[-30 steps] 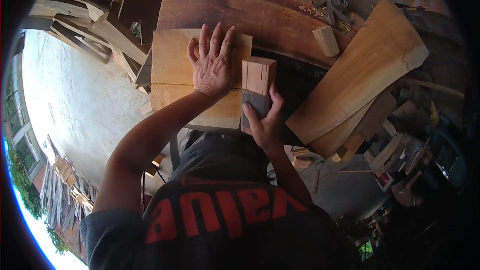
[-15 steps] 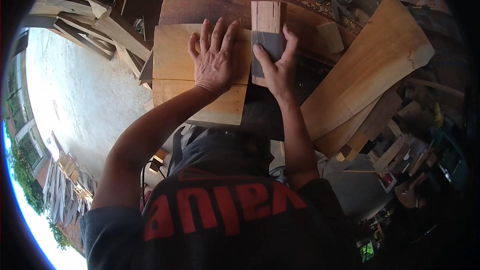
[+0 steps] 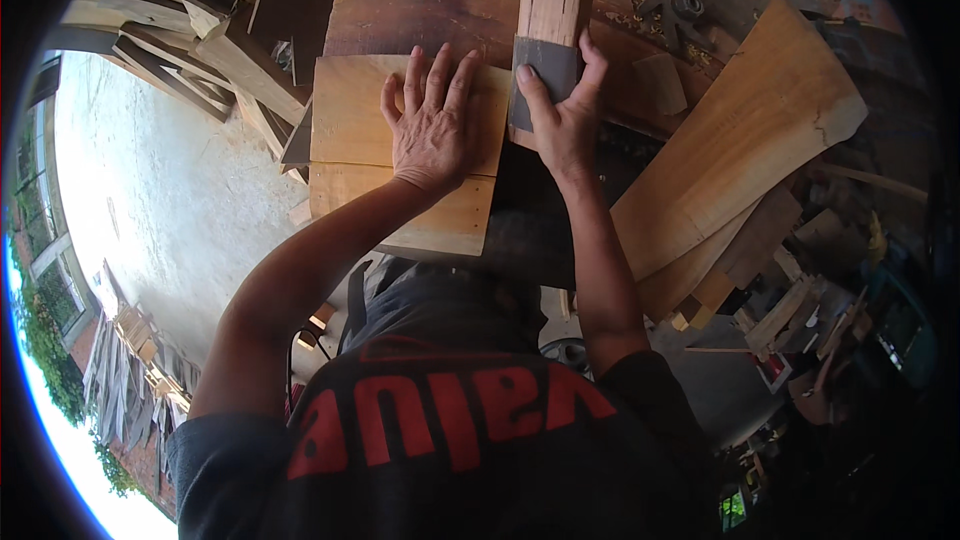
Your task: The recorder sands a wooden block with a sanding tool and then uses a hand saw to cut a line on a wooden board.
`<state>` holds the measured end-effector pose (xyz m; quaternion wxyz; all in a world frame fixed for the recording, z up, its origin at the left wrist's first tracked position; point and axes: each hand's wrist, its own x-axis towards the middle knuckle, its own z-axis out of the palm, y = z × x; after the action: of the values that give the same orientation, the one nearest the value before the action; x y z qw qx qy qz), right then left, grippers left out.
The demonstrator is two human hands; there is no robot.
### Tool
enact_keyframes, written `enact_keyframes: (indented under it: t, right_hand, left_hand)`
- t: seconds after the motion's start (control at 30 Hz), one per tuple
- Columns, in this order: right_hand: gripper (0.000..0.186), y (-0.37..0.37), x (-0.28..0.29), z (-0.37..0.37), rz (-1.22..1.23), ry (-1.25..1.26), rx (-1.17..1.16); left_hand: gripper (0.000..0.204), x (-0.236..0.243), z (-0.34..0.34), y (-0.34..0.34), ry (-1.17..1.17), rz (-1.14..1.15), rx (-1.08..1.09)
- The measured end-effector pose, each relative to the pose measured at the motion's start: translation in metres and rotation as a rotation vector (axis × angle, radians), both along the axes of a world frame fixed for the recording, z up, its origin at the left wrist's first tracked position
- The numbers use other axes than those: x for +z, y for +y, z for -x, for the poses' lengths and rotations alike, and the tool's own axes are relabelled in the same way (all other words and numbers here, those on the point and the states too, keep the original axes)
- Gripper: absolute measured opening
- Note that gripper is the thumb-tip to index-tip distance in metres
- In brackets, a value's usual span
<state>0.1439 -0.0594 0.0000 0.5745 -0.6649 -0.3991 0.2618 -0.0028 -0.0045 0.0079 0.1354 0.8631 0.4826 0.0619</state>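
The left hand (image 3: pixel 432 130) is lying flat on the board (image 3: pixel 400 155); the right hand (image 3: pixel 562 120) is gripping the sanding block (image 3: pixel 545 40) along its right edge, which looks pale and unfinished.

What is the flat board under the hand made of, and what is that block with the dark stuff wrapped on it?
The flat board looks like pale, bare wood: grain lines show, with no shine or paint. The left hand lies flat on it. The block in the right hand also looks like raw wood, with straight grain. The dark grey sheet around it is dull, probably sandpaper.
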Motion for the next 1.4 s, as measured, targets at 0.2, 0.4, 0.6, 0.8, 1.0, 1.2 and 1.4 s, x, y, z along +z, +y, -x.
enact_keyframes:
  t: [0.2,0.4,0.6,0.8,1.0,1.2,1.4]
  right_hand:
    - [0.066,-0.050,0.011,0.025,0.038,-0.105,0.148]
    - [0.063,-0.003,0.010,0.001,0.011,0.057,0.031]
    - [0.067,-0.044,0.012,0.023,-0.001,-0.044,0.124]
    - [0.063,-0.025,-0.016,0.006,-0.047,0.186,0.034]
    - [0.067,-0.067,-0.014,0.031,0.018,0.125,0.054]
    - [0.062,0.022,-0.025,-0.007,0.149,-0.402,-0.058]
    - [0.066,-0.069,0.011,0.015,0.386,-0.498,-0.217]
  left_hand:
    - [0.057,-0.004,0.001,0.000,-0.024,-0.006,0.008]
    - [0.057,-0.001,0.000,0.001,-0.033,-0.024,-0.009]
    - [0.054,-0.003,0.001,-0.001,-0.027,-0.014,0.009]
    - [0.052,-0.003,0.000,-0.001,-0.038,-0.059,-0.010]
    - [0.049,-0.004,0.000,0.000,0.009,-0.092,0.001]
    - [0.047,-0.005,0.000,-0.005,-0.020,-0.157,-0.016]
    - [0.070,0.001,0.006,-0.004,-0.070,-0.085,-0.142]
